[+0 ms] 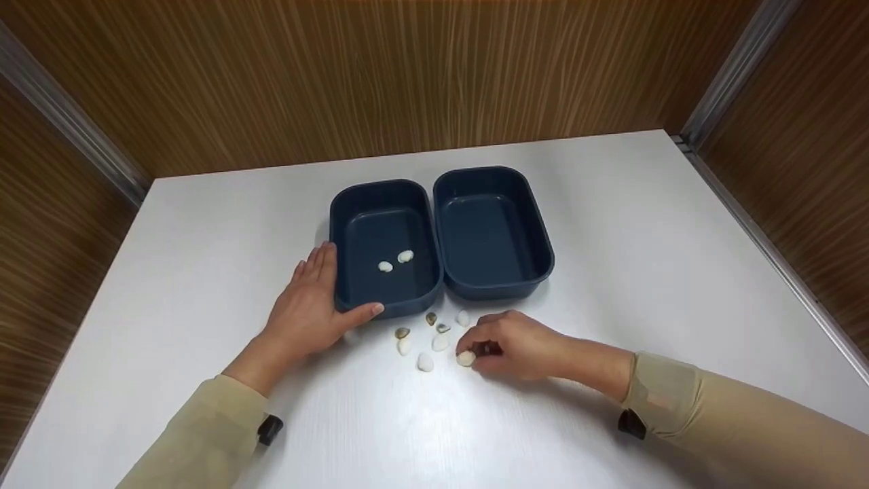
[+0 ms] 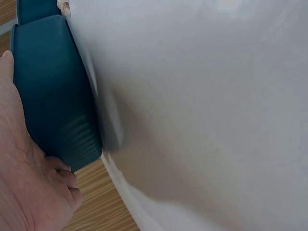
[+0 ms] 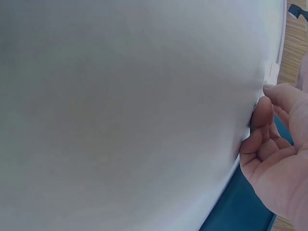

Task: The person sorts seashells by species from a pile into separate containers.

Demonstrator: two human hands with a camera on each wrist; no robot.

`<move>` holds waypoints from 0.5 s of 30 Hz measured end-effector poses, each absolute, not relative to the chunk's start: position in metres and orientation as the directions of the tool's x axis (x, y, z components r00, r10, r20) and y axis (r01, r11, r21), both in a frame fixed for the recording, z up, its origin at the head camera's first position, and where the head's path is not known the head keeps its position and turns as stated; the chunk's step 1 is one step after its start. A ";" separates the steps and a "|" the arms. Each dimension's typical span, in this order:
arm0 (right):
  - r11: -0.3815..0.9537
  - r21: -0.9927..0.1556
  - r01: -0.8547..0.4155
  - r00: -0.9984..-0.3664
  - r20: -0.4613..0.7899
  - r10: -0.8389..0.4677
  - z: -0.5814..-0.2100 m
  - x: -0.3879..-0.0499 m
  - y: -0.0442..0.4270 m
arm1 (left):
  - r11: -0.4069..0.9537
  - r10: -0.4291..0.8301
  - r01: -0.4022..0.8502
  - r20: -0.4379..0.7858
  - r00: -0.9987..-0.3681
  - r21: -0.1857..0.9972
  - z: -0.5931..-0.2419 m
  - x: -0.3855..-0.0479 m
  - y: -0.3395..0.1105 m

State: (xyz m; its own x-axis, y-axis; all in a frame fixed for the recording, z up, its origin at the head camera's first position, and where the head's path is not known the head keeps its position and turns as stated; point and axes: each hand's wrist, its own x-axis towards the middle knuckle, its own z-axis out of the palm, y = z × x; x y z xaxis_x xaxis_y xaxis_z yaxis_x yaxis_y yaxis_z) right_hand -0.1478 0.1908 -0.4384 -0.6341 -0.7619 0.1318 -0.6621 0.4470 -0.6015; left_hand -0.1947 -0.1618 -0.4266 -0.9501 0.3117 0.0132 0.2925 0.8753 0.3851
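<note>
Two dark blue bins stand side by side; the left bin (image 1: pixel 387 307) holds two white shells (image 1: pixel 405 256), and nothing is visible inside the right bin (image 1: pixel 499 291). The left hand (image 1: pixel 309 309) rests against the left bin's near-left corner, its fingers straight along the side and the thumb at the front rim; the left wrist view shows that hand (image 2: pixel 29 163) against the bin's outer wall (image 2: pixel 57 91). Just in front of the right bin, the right hand (image 1: pixel 519 345) pinches a pale shell (image 1: pixel 466 358) between thumb and finger. In the right wrist view the fingers of this hand (image 3: pixel 279 139) are curled, the shell hidden.
Several loose shells, white (image 1: pixel 426 363) and brownish (image 1: pixel 402 333), lie on the white table (image 1: pixel 237 224) between the hands, close in front of the bins. Wood-grain panels (image 1: pixel 407 81) border the table at the back and sides.
</note>
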 end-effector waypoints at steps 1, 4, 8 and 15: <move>0.444 -0.602 -0.664 -0.632 0.136 -0.763 -0.438 -0.148 0.191 | 0.875 0.312 0.292 0.013 -0.950 0.386 -0.426 -0.195 -0.162; 0.422 -0.607 -0.673 -0.621 0.154 -0.768 -0.439 -0.150 0.193 | 0.875 0.312 0.291 0.010 -0.950 0.388 -0.426 -0.194 -0.162; 0.389 -0.617 -0.684 -0.604 0.181 -0.776 -0.432 -0.150 0.194 | 0.874 0.314 0.293 0.010 -0.949 0.388 -0.426 -0.194 -0.162; 0.324 -0.628 -0.708 -0.580 0.255 -0.774 -0.401 -0.154 0.191 | 0.877 0.314 0.294 0.008 -0.949 0.381 -0.426 -0.195 -0.161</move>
